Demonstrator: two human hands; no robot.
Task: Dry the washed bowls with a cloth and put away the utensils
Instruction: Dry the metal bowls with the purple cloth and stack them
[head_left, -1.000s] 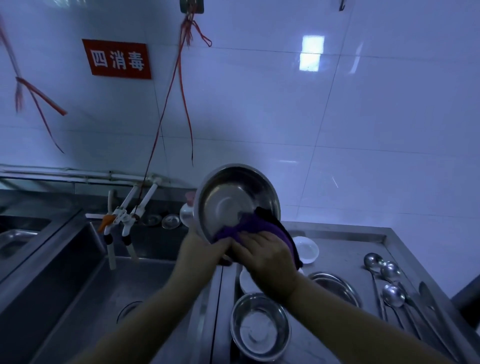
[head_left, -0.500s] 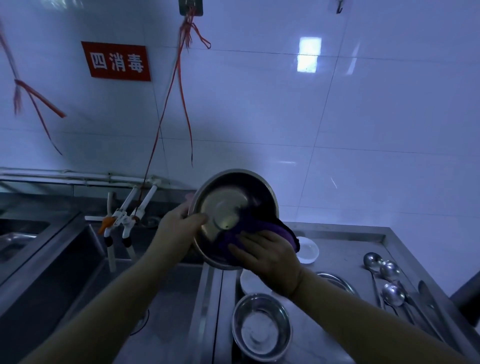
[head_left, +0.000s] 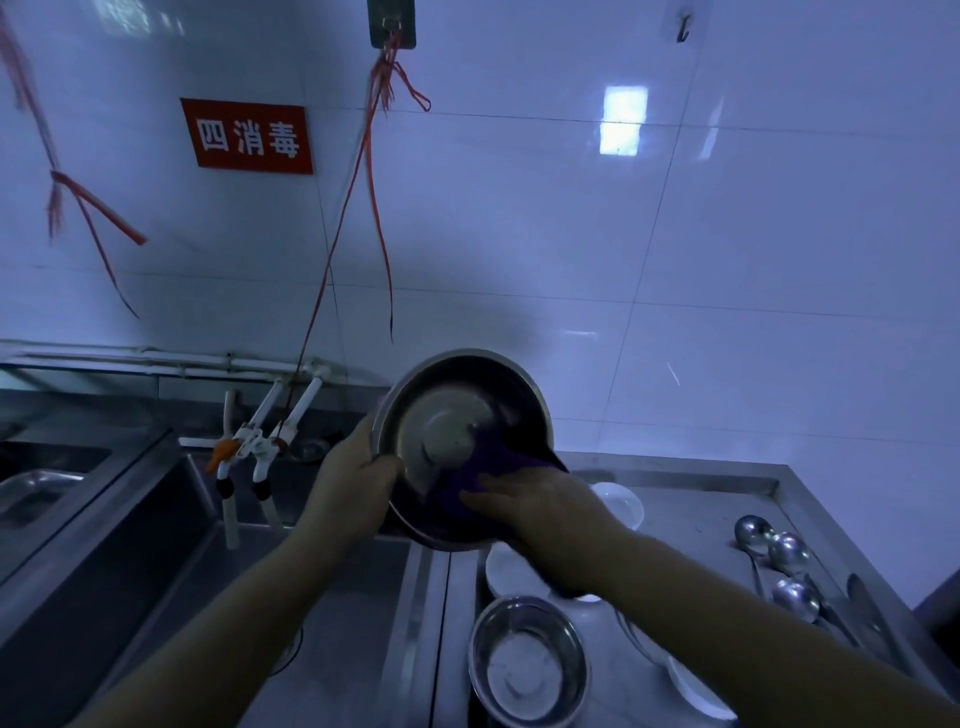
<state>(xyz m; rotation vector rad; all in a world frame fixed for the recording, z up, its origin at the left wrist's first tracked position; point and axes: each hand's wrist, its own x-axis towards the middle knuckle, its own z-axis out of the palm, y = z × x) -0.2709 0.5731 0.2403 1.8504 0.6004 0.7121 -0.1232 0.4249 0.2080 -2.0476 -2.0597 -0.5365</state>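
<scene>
Against white wall tiles (head_left: 675, 260), steel counter (head_left: 701, 499) holds ladles (head_left: 789, 556).

Two steel bowls (head_left: 464, 447) (head_left: 527, 660), perhaps three ladles (head_left: 789, 558).

Cloth (head_left: 480, 480) slid lower in bowl (head_left: 457, 415); left hand (head_left: 358, 483) regripped rim.

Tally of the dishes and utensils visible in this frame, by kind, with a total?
Steel bowls: 2, one held up, one on the counter.
White dishes: 3, at and, partly hidden by the right arm.
Ladles: 3, at.
Purple cloth: 1.
Total: 9; a further rim under the arm is unclear.
</scene>
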